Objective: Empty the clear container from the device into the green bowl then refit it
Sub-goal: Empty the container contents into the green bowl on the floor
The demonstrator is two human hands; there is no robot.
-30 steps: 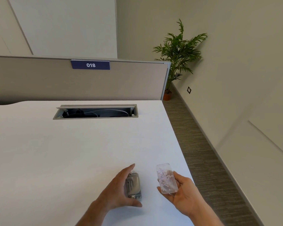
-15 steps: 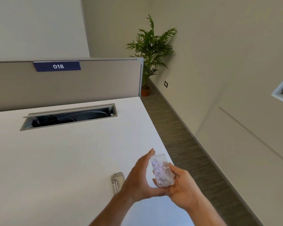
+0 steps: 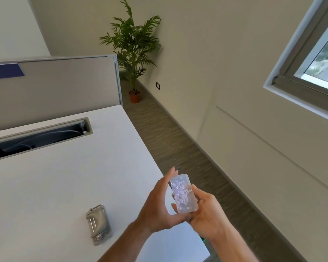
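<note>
Lower centre-right: our left hand [image 3: 155,210], which a moment ago covered the device [image 3: 98,225] lying lower centre, now joins our right hand [image 3: 203,214], both pinching the clear container [image 3: 184,195], freed and full; green bowl unseen.

Desk [image 3: 55,176]: white, with open cable tray [image 3: 36,138].
Partition [image 3: 64,87]: grey, blue label [image 3: 4,71].
Potted plant [image 3: 133,48]: corner floor.
Window [image 3: 314,53]: right wall.
</note>
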